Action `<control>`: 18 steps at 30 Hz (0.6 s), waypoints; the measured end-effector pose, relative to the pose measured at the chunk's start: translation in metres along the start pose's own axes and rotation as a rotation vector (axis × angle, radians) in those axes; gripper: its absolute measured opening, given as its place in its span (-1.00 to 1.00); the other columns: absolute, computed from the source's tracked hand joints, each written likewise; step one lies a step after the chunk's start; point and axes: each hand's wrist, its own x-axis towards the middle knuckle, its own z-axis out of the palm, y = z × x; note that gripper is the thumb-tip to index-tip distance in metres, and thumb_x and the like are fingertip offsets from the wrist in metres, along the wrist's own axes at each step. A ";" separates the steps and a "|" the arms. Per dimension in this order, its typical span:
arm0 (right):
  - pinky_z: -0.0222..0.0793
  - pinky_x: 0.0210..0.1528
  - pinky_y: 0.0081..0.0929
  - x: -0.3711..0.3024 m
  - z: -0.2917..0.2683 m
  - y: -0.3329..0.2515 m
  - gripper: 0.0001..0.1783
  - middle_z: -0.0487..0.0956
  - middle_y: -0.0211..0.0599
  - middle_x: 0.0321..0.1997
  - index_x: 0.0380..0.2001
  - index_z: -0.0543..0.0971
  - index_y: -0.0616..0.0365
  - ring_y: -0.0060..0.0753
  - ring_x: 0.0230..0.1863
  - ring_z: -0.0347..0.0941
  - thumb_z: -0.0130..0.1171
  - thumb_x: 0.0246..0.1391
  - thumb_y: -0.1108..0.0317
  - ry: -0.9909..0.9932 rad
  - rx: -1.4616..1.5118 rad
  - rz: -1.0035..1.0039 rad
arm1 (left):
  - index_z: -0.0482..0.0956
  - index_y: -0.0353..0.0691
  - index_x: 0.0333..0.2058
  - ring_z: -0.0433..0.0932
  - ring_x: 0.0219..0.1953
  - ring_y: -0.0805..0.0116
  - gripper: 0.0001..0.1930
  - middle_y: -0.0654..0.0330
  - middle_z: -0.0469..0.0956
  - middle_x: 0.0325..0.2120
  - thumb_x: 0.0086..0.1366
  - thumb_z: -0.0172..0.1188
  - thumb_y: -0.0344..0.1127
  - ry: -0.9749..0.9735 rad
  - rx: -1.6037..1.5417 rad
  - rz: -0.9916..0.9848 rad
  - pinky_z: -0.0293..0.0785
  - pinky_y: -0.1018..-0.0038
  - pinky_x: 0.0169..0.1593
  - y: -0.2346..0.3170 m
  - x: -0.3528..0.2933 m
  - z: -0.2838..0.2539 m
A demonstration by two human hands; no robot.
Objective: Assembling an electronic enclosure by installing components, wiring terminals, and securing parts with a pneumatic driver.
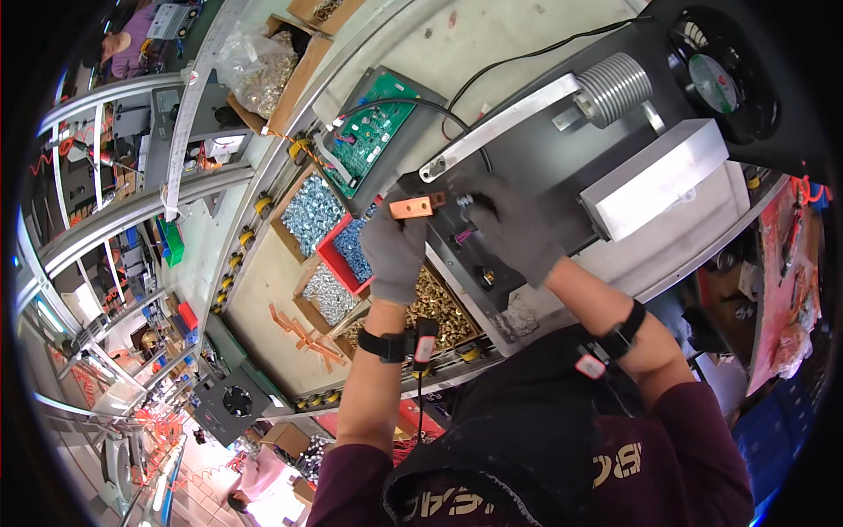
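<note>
My left hand [394, 253], in a grey glove, grips a short copper bar [411, 208] with holes in it. The bar sits over the edge of a black metal housing [536, 145]. My right hand [518, 227], gloved too, is closed at its fingertips around small silvery screws [464, 201], close to the bar's right end. Fixed to the housing are a ribbed grey coil [612, 88], a flat metal arm [500, 125] and a silver box [657, 180]. A small purple part [463, 236] shows on the housing below my right fingers.
Left of my hands stand a box of silvery screws [311, 213], a red bin of bluish screws [353, 255], a box of pale screws [329, 294] and brass-coloured fasteners [439, 307]. Copper strips [303, 335] lie nearby. A green circuit board [373, 127] is beyond; a fan [716, 79] is far right.
</note>
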 end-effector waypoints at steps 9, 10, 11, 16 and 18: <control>0.38 -0.24 -0.22 0.025 0.031 0.016 -0.82 0.53 -0.09 -0.34 -0.29 0.53 0.13 -0.03 -0.29 0.46 0.12 -0.04 0.45 -0.056 -0.036 0.061 | 0.55 -0.28 -0.34 0.51 -0.62 0.18 -0.81 0.06 0.50 -0.66 0.08 0.18 -0.31 0.184 0.062 -0.047 0.39 0.44 -0.51 0.019 -0.006 0.012; 0.38 -0.24 -0.22 0.026 0.029 0.016 -0.81 0.53 -0.11 -0.32 -0.28 0.54 0.11 -0.02 -0.30 0.46 0.13 -0.04 0.45 -0.083 -0.075 0.075 | 0.55 -0.31 -0.31 0.51 -0.56 0.34 -0.82 0.11 0.55 -0.59 0.11 0.14 -0.36 0.170 0.006 -0.115 0.40 0.49 -0.45 0.025 -0.005 0.013; 0.38 -0.25 -0.22 0.028 0.028 0.016 -0.80 0.53 -0.13 -0.30 -0.27 0.56 0.09 -0.02 -0.30 0.46 0.14 -0.04 0.44 -0.110 -0.114 0.087 | 0.55 -0.35 -0.28 0.50 -0.50 0.50 -0.82 0.17 0.59 -0.53 0.15 0.10 -0.41 0.156 -0.050 -0.181 0.41 0.55 -0.40 0.027 -0.005 0.014; 0.38 -0.30 -0.31 0.038 0.025 0.026 -0.76 0.56 -0.10 -0.34 -0.22 0.57 0.13 -0.10 -0.36 0.48 0.17 -0.04 0.41 -0.217 0.044 0.169 | 0.52 -0.34 -0.25 0.51 -0.47 0.50 -0.80 0.17 0.57 -0.53 0.11 0.11 -0.46 0.242 -0.158 -0.135 0.43 0.56 -0.36 0.028 0.002 0.023; 0.39 -0.34 -0.38 0.039 0.025 0.029 -0.71 0.57 -0.08 -0.40 -0.18 0.55 0.20 -0.19 -0.43 0.50 0.18 -0.03 0.40 -0.198 0.106 0.087 | 0.49 -0.33 -0.19 0.54 -0.42 0.48 -0.73 0.14 0.58 -0.46 0.07 0.08 -0.52 0.258 -0.186 -0.137 0.44 0.59 -0.33 0.025 0.002 0.023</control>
